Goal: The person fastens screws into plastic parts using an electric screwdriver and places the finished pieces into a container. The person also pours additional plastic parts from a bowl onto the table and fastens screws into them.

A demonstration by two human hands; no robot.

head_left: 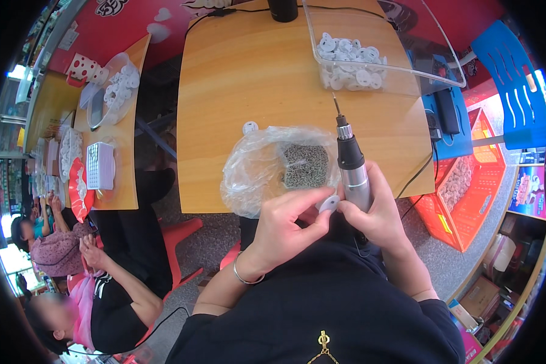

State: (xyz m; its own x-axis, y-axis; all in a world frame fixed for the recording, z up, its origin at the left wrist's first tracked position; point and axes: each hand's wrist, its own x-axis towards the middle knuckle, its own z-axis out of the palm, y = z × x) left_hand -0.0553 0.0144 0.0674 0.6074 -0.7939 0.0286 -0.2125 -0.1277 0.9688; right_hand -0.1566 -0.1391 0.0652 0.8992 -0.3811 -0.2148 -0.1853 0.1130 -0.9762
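Observation:
Pinched between the thumb and fingers of my left hand [291,224] is a small white plastic disc [329,204], close to the table's near edge. My right hand [379,215] is wrapped round an electric screwdriver [353,173], black and silver, its bit pointing up and away from me. The right thumb comes near the disc; whether it touches cannot be told. Just beyond my hands lies a crumpled clear plastic bag [249,167], opened over a heap of small metal screws [306,167]. One more white disc [250,127] rests on the wood beside the bag.
A clear bin [406,79] with several white discs [352,64] stands at the far right of the wooden table [236,73]. A black cylinder [283,9] is at the far edge. Right of the table are a blue chair [509,85] and an orange crate [461,224]. People sit at the left.

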